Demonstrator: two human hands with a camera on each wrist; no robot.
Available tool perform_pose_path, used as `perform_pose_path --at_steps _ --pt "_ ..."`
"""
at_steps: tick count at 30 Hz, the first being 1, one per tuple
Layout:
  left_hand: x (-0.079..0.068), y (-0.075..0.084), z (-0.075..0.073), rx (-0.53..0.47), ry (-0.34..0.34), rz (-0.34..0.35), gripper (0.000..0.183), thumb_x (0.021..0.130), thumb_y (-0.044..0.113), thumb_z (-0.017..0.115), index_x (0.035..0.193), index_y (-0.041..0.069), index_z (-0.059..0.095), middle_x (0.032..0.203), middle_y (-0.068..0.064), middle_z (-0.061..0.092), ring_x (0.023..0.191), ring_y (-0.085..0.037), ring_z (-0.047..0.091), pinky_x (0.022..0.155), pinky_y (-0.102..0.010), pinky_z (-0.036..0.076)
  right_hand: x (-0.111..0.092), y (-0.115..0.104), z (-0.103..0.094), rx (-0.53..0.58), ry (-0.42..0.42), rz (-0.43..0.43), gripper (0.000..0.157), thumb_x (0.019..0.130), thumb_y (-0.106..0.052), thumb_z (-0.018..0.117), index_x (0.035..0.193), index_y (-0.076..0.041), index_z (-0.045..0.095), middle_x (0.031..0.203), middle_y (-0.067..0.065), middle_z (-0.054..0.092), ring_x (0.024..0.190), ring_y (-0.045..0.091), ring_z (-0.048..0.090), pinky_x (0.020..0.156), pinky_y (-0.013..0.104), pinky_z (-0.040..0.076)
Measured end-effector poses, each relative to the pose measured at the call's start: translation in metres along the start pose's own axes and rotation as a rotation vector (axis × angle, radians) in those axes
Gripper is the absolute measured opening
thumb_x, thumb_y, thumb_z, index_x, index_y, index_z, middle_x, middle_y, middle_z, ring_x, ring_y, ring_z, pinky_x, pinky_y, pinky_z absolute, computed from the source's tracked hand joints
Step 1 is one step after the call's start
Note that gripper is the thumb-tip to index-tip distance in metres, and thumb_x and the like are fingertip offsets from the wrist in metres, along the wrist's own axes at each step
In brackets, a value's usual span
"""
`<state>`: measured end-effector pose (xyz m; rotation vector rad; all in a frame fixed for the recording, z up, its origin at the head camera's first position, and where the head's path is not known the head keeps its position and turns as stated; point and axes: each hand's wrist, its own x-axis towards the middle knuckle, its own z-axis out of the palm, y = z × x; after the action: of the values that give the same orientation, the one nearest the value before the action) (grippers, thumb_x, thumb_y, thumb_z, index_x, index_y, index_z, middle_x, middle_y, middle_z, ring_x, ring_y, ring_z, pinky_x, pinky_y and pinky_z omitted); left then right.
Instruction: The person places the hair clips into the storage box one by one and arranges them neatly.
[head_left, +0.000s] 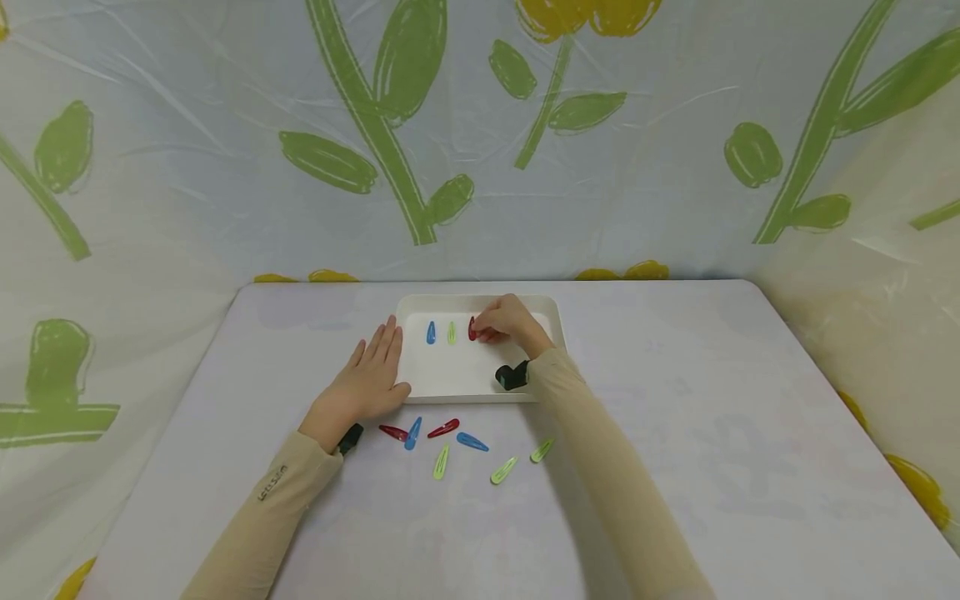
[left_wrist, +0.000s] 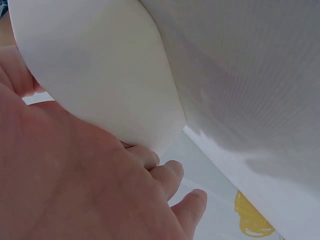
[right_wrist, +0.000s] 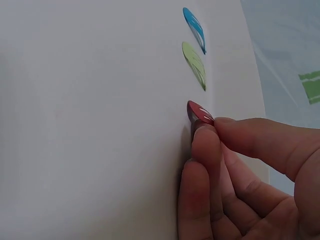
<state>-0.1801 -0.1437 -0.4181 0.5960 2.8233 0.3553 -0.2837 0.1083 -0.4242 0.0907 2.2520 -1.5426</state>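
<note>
Between thumb and fingertips my right hand [head_left: 507, 322] pinches a red hair clip [right_wrist: 201, 113] inside the white tray [head_left: 450, 375], near its far side. To the left of that clip lie a light green hair clip [head_left: 452, 332] and a blue hair clip [head_left: 431, 332], roughly in a row. My left hand [head_left: 367, 379] rests with straight fingers along the tray's left edge, the thumb at the near left corner. In the left wrist view, its fingers [left_wrist: 167, 177] touch the tray's outer wall [left_wrist: 110, 75].
In front of the tray several loose clips lie on the table [head_left: 675, 467]: red clips [head_left: 444, 427], blue clips [head_left: 472, 442] and green clips [head_left: 504, 471]. One red and one blue clip touch or overlap. A flowered curtain [head_left: 637, 192] hangs behind the table.
</note>
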Motion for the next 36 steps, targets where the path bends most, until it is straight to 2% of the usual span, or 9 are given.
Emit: perform_pose_path --at_steps 14,32,36 --pt "-0.0004 0.0003 -0.0008 0.018 0.005 0.010 0.082 0.096 0.026 0.046 0.154 -0.010 0.001 0.163 -0.024 -0.009 0.150 -0.040 -0.001 0.118 -0.058 0.007 -0.0015 -0.0010 0.0065 -0.147 0.073 -0.018 0.012 0.082 -0.002 0.072 0.088 0.008 0.074 0.063 0.009 0.066 0.053 0.013 0.061 0.055 0.024 0.054" --pt "-0.0013 0.0017 -0.0026 0.011 0.006 0.007 0.081 0.095 0.024 0.045 0.154 -0.011 0.002 0.163 -0.025 -0.008 0.150 -0.040 -0.001 0.118 -0.058 0.007 -0.0032 -0.0021 0.0067 -0.198 0.085 -0.006 0.011 0.081 -0.006 0.074 0.083 0.005 0.075 0.061 0.006 0.065 0.053 0.013 0.060 0.055 0.023 0.053" --pt "-0.0013 0.0015 -0.0020 0.006 0.008 0.007 0.082 0.095 0.024 0.045 0.154 -0.011 0.001 0.163 -0.024 -0.008 0.150 -0.040 -0.001 0.118 -0.058 0.007 -0.0041 -0.0032 0.0078 -0.180 0.090 0.005 0.011 0.081 -0.006 0.076 0.081 0.005 0.074 0.060 0.007 0.065 0.052 0.013 0.060 0.054 0.023 0.052"
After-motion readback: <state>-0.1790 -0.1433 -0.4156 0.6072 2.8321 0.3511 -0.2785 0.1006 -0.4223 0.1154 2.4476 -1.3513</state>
